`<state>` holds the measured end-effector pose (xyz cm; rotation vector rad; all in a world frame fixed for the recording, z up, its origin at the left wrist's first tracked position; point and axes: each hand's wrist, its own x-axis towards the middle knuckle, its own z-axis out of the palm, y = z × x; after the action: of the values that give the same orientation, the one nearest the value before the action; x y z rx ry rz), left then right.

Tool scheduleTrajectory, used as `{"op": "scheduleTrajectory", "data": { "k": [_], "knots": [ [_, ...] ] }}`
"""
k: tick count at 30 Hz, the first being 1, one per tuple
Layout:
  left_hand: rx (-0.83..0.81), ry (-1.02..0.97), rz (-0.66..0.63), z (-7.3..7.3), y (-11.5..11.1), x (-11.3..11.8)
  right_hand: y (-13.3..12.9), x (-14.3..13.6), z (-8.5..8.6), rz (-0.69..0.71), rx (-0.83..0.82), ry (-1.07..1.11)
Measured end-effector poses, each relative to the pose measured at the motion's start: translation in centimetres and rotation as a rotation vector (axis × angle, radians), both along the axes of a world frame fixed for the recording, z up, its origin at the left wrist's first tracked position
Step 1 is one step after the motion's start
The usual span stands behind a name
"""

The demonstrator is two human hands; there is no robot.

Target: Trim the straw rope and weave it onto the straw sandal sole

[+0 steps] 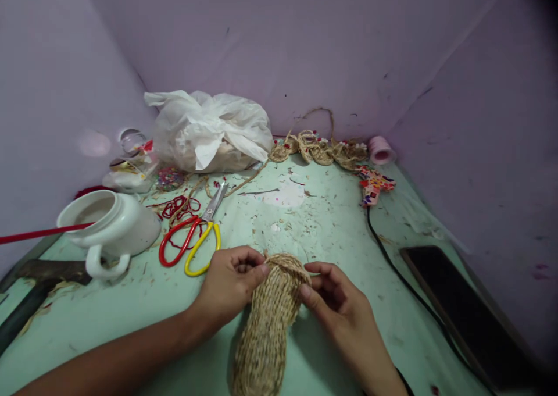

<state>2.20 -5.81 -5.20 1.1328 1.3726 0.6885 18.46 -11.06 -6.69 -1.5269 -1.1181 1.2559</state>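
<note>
The left edge cuts off the hammer handle.

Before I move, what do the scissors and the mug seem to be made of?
Scissors: likely steel blades, by their grey sheen; glossy red and yellow handles, probably plastic-coated. Mug: probably glazed ceramic, smooth white with soft highlights.

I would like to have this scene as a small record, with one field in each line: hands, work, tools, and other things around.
left hand: left hand pinches the rim of the woven piece
right hand: right hand holds the rim's other side
tool: scissors, red and yellow handles, left of the woven piece
far left: white mug, tipped on its side, red stick in its mouth
back: white bag, pink spool
right: phone, dark screen up
</note>
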Motion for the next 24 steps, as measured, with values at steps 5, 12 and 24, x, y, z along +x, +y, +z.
{"op": "scheduleTrajectory", "data": {
  "k": [5, 12, 24],
  "knots": [
    [-0.003, -0.068, 0.104, -1.4, -0.8, 0.4, -0.2, 0.9, -0.7, 0.056, 0.127, -0.362],
    [0.065, -0.104, 0.096, -1.5, -0.9, 0.0, -0.1, 1.0, -0.8, 0.151, 0.270, -0.427],
    [0.008, -0.188, -0.068, -1.7, -2.4, -0.4, 1.8, 0.0, 0.0, 0.228, -0.013, 0.105]
  ]
}}
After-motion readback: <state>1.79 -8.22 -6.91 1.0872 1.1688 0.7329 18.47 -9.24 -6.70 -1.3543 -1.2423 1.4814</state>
